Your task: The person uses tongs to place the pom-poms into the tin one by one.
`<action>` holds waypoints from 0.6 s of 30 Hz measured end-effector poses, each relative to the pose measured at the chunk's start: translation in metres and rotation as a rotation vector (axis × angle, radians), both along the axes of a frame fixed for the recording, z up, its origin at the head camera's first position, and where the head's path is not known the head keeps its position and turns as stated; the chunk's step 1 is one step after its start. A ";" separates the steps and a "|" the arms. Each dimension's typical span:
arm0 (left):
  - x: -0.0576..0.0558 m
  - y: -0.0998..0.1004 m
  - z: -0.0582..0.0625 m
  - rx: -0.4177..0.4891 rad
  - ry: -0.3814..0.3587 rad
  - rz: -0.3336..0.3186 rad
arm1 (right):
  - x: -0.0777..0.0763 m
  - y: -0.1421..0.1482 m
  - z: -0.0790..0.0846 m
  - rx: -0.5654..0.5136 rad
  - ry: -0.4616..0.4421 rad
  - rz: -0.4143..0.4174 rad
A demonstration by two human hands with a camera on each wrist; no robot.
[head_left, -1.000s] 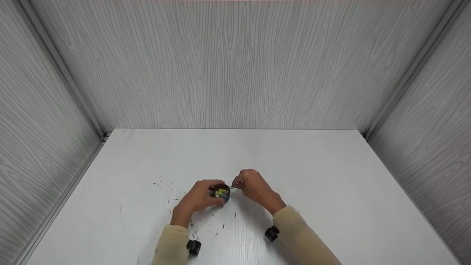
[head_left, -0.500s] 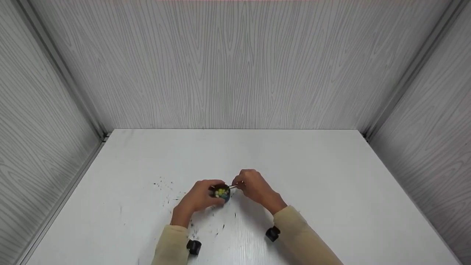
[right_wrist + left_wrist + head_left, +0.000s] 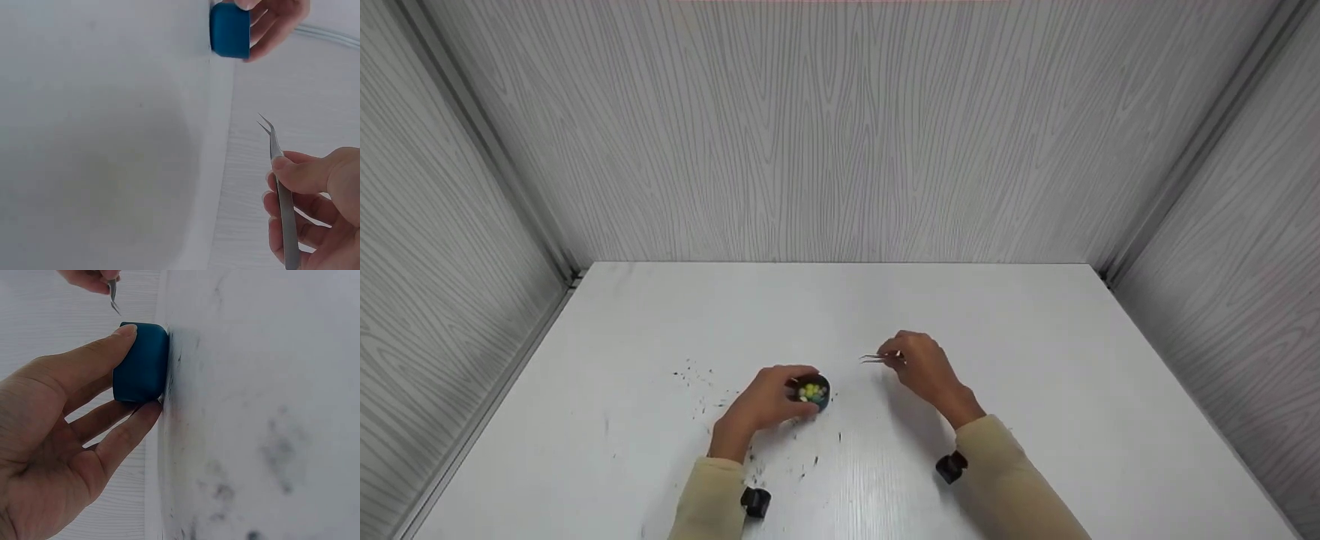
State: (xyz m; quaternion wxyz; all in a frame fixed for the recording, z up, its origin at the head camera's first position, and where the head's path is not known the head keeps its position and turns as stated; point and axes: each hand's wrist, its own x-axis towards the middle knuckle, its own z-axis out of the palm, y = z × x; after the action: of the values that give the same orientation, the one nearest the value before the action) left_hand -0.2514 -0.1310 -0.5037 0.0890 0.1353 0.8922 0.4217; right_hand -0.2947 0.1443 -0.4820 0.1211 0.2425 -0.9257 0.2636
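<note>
A small blue cup [image 3: 143, 363] stands on the white table, and my left hand [image 3: 769, 399] grips it around the sides with thumb and fingers. Inside the cup lie several small yellow, green and pale beads [image 3: 811, 391]. My right hand [image 3: 924, 369] is raised to the right of the cup, apart from it. Between its thumb and fingers it holds metal tweezers [image 3: 285, 208] with bent tips. The tips point left toward the cup, stand slightly apart, and have nothing visible between them.
Dark specks and smudges [image 3: 690, 373] mark the white table [image 3: 997, 322] left of and in front of the cup. Grey wood-grain panels [image 3: 840, 135] rise at the back and both sides. A black wrist camera [image 3: 755, 502] sits at each cuff.
My right hand has lifted the tweezers out of the cup and moved right and away from me. The left hand and the cup have stayed in place.
</note>
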 end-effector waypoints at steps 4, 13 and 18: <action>0.001 0.000 0.001 -0.002 0.000 -0.003 | -0.008 0.020 -0.004 -0.008 -0.004 -0.070; 0.001 -0.001 0.001 -0.008 0.006 -0.006 | -0.027 0.055 -0.007 0.067 -0.032 -0.197; 0.001 -0.002 0.000 -0.002 0.001 -0.009 | -0.033 0.067 -0.009 0.108 -0.050 -0.237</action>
State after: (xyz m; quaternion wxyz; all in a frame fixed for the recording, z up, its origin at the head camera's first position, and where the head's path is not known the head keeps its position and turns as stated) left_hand -0.2502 -0.1327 -0.5039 0.0905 0.1392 0.8921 0.4202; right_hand -0.3278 0.2110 -0.4915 0.1152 0.1308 -0.9635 0.2031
